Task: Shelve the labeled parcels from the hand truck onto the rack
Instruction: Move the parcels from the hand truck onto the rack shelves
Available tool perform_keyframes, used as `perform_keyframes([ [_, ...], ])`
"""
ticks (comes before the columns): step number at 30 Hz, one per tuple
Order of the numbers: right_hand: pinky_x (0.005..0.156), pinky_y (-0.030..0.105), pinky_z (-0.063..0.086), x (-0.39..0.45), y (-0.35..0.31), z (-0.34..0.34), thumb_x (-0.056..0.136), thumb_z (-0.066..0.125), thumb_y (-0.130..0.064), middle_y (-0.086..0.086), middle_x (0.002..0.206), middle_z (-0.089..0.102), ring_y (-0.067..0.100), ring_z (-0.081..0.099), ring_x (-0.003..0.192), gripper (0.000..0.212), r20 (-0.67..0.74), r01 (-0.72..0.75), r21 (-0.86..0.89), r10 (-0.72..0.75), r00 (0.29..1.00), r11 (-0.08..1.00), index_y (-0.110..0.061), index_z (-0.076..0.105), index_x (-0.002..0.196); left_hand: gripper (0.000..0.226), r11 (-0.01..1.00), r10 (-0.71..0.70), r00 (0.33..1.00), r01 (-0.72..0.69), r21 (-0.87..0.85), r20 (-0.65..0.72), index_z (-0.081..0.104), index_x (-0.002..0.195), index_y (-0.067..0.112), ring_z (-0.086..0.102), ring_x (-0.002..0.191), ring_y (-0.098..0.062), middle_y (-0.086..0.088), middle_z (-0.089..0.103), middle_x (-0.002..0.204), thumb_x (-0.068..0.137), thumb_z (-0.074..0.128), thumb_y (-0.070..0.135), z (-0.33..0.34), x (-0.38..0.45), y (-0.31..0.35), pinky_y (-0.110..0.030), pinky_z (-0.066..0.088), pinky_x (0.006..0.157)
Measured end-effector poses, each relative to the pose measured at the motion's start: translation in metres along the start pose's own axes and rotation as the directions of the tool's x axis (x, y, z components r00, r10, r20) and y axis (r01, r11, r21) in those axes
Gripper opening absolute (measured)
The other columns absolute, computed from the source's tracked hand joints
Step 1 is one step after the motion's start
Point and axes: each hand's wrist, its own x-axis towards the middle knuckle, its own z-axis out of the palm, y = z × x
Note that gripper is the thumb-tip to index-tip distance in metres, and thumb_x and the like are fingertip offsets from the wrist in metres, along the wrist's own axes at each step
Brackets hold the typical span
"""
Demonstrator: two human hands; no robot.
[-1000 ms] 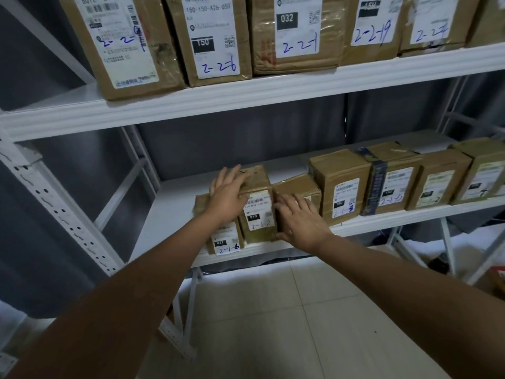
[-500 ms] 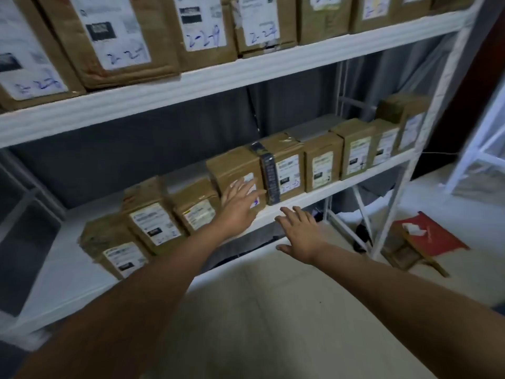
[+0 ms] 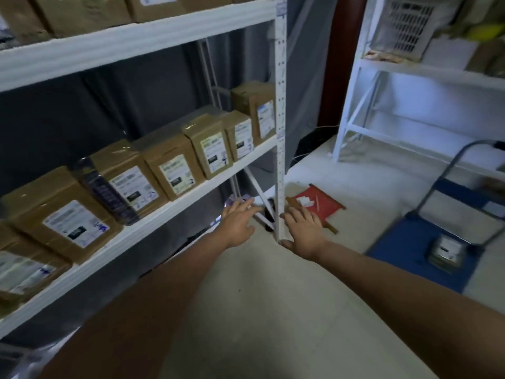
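Brown cardboard parcels with white printed labels (image 3: 169, 170) stand in a row along the front edge of the middle shelf of the white metal rack (image 3: 175, 203). Labels face outward, presumably so the handwritten codes read from the aisle. Larger brown cartons (image 3: 82, 12) sit on the shelf above, also at the front edge. Motion blur makes label text unreadable.

Left hand (image 3: 236, 224): grip wide, fingers straight and spread, holding nothing, below the middle shelf's front edge. Right hand (image 3: 304, 232): grip likewise wide and empty, palm down, just beside the rack's white perforated corner post (image 3: 280, 132). Whether the thumb touches the post cannot be told.

Both arms reach forward and rightward with nothing in them. Judgement: the hands are between parcels, heading for the next pick.

Blue flat-deck hand truck with grey tubular handle (image 3: 404, 250) stands on the pale floor at right, well apart from the hands. One small taped parcel with a white label (image 3: 444, 251) lies near the deck's far right edge, close to the handle. It appears to be the only parcel on the deck, so the task looks near its end.

A red folder-like item (image 3: 318, 205) lies on the floor just behind the corner post. A second white rack (image 3: 410, 67) stands at the far right.

Next move likely needs a step toward the deck and a two-handed lift.
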Motion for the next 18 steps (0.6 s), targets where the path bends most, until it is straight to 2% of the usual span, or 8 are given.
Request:
perform_keyframes([
  [7,0.119,0.047,0.016,-0.034,0.114,0.009,0.095,0.05,-0.051,0.009,0.158,0.02,0.038,0.013,0.146,0.07,0.062,-0.234,0.069,0.23,0.971,0.97,-0.016,0.024,0.15,0.053,0.98,0.198,0.974,-0.2,0.002,0.112,0.04,0.144,0.031,0.015,0.147,-0.028,0.001,0.019,0.161,0.094,0.056,0.024,0.044,0.088,0.09,-0.047,0.015,0.118],
  [18,0.117,0.044,0.02,-0.054,0.271,-0.005,0.097,0.05,-0.047,0.008,0.154,0.028,0.033,0.023,0.141,0.066,0.107,-0.543,0.11,0.534,0.839,0.832,-0.017,0.026,0.15,0.053,0.905,0.423,0.865,-0.416,-0.087,0.268,0.037,0.145,0.034,0.012,0.148,-0.024,0.006,0.015,0.162,0.095,0.053,0.024,0.086,0.243,0.233,-0.05,0.014,0.119],
])
